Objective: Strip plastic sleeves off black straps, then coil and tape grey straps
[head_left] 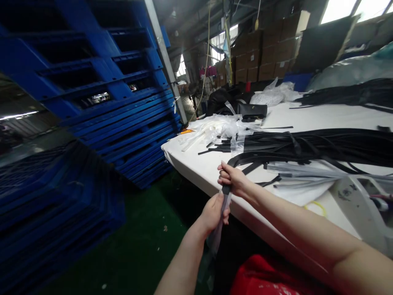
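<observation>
Just off the table's front edge, my right hand (233,179) is closed round a black strap (242,157), which bends back onto the white table (196,164). Directly below it, my left hand (214,212) grips a clear plastic sleeve (216,237) that hangs downward. The strap's lower end runs into the sleeve's mouth between my hands; how far it reaches inside is hidden by my fingers. Behind my hands lies a long bundle of black straps (322,143). More clear sleeves (303,178) are spread to the right of my right hand.
A pile of crumpled clear plastic (221,127) and an orange-handled tool (186,131) lie near the table's left corner. A white plastic bin (353,200) and a yellow ring (316,208) are at the right. Stacked blue pallets (132,131) stand left, beside the green floor (144,237).
</observation>
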Action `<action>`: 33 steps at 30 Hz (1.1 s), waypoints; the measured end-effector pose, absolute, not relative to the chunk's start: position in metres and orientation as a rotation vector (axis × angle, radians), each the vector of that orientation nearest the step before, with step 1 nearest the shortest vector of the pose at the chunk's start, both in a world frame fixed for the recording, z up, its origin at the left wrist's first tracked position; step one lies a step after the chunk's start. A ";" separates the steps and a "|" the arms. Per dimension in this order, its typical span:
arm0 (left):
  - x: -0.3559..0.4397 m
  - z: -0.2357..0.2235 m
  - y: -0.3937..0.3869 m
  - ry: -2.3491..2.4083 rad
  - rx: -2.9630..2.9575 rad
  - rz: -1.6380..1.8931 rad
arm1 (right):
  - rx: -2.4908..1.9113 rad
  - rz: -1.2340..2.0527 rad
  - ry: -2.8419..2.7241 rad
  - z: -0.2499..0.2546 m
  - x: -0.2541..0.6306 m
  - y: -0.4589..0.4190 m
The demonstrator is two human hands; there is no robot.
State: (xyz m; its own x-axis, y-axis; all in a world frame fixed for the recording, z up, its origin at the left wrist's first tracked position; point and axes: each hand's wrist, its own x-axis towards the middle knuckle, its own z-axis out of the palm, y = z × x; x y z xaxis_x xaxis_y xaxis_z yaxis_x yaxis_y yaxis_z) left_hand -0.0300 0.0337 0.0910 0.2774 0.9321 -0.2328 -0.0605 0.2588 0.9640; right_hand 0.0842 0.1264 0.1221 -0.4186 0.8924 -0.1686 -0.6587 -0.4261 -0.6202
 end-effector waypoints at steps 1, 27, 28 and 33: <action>-0.028 0.093 0.036 1.051 1.076 0.892 | -0.587 1.999 -0.629 0.120 0.079 0.119; -0.030 0.114 0.037 0.954 1.252 0.858 | -0.655 1.804 -0.792 0.169 0.101 0.117; -0.030 0.116 0.037 0.962 1.253 0.875 | -0.652 1.843 -0.832 0.165 0.094 0.108; -0.031 0.104 0.024 0.967 1.191 0.826 | -0.631 1.956 -0.682 0.159 0.100 0.118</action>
